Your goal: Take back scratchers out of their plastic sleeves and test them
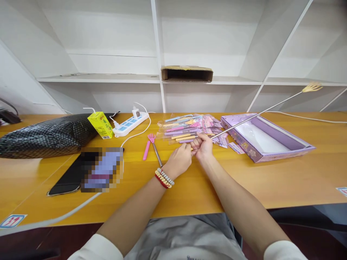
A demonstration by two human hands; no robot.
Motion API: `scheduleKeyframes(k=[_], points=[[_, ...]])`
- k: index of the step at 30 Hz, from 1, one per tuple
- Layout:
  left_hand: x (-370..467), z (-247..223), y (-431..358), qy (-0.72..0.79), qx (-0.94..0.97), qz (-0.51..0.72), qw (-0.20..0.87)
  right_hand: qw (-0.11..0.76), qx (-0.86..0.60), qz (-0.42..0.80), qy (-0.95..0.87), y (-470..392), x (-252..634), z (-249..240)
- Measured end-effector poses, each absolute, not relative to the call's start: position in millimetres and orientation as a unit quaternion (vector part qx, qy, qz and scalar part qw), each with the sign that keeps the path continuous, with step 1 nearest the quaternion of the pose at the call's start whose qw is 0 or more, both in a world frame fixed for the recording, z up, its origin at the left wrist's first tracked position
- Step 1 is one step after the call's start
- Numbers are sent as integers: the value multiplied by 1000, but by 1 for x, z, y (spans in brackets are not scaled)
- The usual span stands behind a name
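A long metal rod with a yellow claw-shaped end, a back scratcher [260, 113], stretches up to the right from my hands. My left hand [179, 159], with beaded bracelets at the wrist, is closed around its yellow handle end. My right hand [204, 146] is closed on the rod beside it, the two hands touching. Left of my hands lie a pink handle [146, 150] and a separate metal rod with a pink claw [156, 151]. Behind my hands is a pile of bagged scratchers [187, 126] in several colours.
An open purple box [253, 153] sits at the right. To the left are a power strip [131, 124], a yellow drink carton [100, 124], a black wrapped package [48, 133] and a dark phone [69, 177]. White shelves with a cardboard box [187, 68] stand behind.
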State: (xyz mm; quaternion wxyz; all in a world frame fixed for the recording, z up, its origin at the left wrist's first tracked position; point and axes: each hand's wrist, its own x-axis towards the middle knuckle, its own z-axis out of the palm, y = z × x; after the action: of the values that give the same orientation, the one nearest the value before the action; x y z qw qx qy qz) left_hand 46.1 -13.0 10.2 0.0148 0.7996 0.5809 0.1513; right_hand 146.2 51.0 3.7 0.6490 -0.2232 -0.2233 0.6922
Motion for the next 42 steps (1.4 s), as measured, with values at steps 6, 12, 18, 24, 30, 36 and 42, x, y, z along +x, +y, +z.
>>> scheduleKeyframes(k=[6, 12, 18, 24, 30, 36, 42], points=[[45, 6, -11, 613, 781, 117, 27, 631, -232, 699, -243, 45, 143, 7], [47, 7, -13, 630, 769, 102, 27, 647, -242, 683, -237, 37, 142, 14], [47, 7, -13, 643, 760, 93, 34, 649, -253, 676, -242, 34, 144, 20], [45, 4, -11, 661, 745, 92, 2, 642, -236, 688, -241, 38, 148, 16], [47, 5, -11, 571, 797, 197, 10, 642, -211, 697, -240, 41, 158, 15], [47, 6, -12, 585, 790, 172, 64, 631, -211, 704, -248, 40, 154, 13], [48, 13, -15, 655, 743, 121, 67, 619, -210, 702, -282, 34, 150, 16]])
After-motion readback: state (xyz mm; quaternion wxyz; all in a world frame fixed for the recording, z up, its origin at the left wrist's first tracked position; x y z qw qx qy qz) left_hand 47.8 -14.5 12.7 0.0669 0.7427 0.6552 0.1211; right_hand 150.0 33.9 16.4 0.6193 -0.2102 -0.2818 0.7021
